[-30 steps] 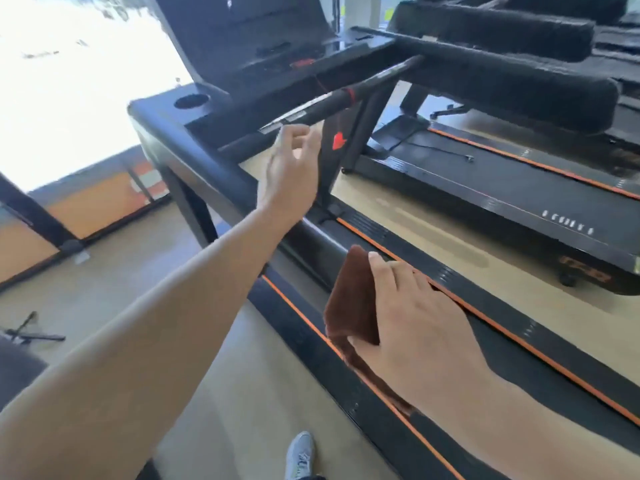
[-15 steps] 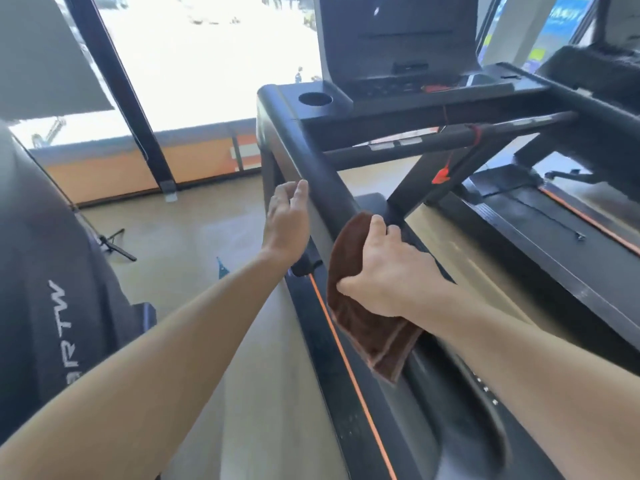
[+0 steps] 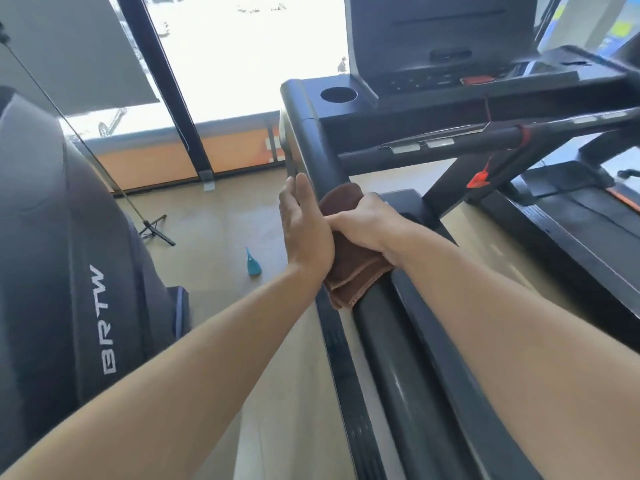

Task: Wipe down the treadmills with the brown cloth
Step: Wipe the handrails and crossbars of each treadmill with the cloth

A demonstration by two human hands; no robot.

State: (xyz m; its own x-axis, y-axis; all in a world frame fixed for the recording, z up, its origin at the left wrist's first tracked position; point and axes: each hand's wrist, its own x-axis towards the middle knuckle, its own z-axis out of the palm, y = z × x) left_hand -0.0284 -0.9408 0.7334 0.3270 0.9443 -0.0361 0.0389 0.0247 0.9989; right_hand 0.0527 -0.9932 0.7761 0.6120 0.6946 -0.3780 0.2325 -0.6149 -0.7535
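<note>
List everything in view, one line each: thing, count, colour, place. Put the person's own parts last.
brown cloth: one, brown, folded over the treadmill's left side rail, under the right hand.
treadmill: one, black, centre, side rail running toward the console.
console screen: one, black, top centre.
cup holder: one, black, left of the console.
safety clip: one, red, hanging below the crossbar.
second treadmill: one, black with orange trim, right.
teal object: one, on the floor, left of the rail.
tripod stand: one, black, on the floor, left.
left hand: one, fingers straight, beside the rail.
right hand: one, grips the cloth.
</note>
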